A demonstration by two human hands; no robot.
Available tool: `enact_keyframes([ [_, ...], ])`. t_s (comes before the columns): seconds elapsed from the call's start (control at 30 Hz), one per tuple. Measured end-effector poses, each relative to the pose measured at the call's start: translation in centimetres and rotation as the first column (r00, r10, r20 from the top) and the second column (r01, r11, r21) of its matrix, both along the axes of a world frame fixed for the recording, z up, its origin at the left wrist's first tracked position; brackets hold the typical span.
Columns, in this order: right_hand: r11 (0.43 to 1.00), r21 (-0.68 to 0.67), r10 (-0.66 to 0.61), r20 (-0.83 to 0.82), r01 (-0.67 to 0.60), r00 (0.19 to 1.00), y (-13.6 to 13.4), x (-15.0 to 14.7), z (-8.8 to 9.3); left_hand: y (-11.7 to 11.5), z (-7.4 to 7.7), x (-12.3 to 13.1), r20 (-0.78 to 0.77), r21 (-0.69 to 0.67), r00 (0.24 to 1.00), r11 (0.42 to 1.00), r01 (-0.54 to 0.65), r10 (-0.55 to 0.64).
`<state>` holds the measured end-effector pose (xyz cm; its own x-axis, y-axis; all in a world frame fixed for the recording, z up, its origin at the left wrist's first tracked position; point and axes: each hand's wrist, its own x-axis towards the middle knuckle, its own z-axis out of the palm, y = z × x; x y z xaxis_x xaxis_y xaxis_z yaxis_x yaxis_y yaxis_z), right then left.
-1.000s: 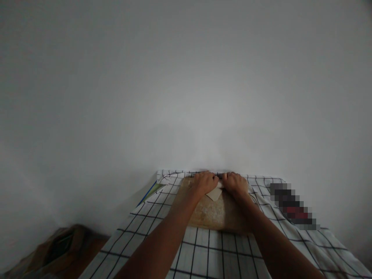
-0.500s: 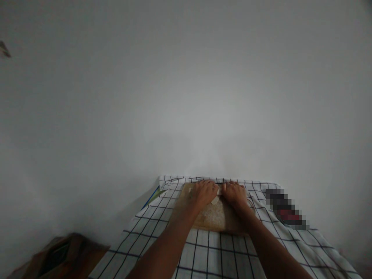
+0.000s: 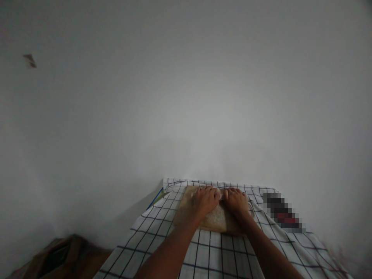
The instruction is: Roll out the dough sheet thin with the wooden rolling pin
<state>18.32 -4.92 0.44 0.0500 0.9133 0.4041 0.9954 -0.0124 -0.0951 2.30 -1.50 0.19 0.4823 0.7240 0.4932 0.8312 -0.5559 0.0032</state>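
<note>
A wooden board point(image 3: 213, 223) with a pale, floury-looking surface lies on the checked cloth. Over its far left part my left hand point(image 3: 207, 199) presses down with curled fingers. Close beside it, my right hand point(image 3: 236, 200) is bent over the far right part in the same way. A small whitish, dough-like bit point(image 3: 221, 197) shows in the narrow gap between the hands. Whatever lies under the palms and fingers is hidden by the hands, and the light is dim.
The white cloth with dark grid lines point(image 3: 203, 252) covers the table up to a plain wall point(image 3: 186, 97). A blurred-out dark and red object point(image 3: 283, 213) lies at the right edge. Brown wooden furniture point(image 3: 66, 255) stands low at the left.
Both hands have shifted slightly over the board, still curled. The pale flap seen between them before is now mostly covered. The camera view has turned a little to the left.
</note>
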Motion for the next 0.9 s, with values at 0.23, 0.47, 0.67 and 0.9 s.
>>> enact_keyframes([
  [0.23, 0.999, -0.036, -0.004, 0.018, 0.005, 1.0, -0.7, -0.1, 0.3, -0.6, -0.1, 0.0, 0.071, 0.037, 0.997, 0.999, -0.011, 0.009],
  [0.47, 1.0, -0.027, 0.006, 0.024, -0.005, 1.0, -0.8, 0.0, 0.2, -0.8, 0.0, 0.2, 0.058, 0.027, 0.998, 0.999, -0.029, 0.027],
  [0.67, 1.0, -0.028, -0.011, 0.007, 0.011, 1.0, -0.5, -0.1, 0.1, -1.1, 0.2, 0.2, 0.059, 0.039, 0.998, 0.999, -0.035, 0.033],
  [0.9, 0.998, -0.06, -0.009, 0.011, 0.009, 1.0, -0.6, 0.0, 0.2, -1.3, 0.2, 0.2, 0.113, 0.024, 0.993, 0.999, -0.03, 0.027],
])
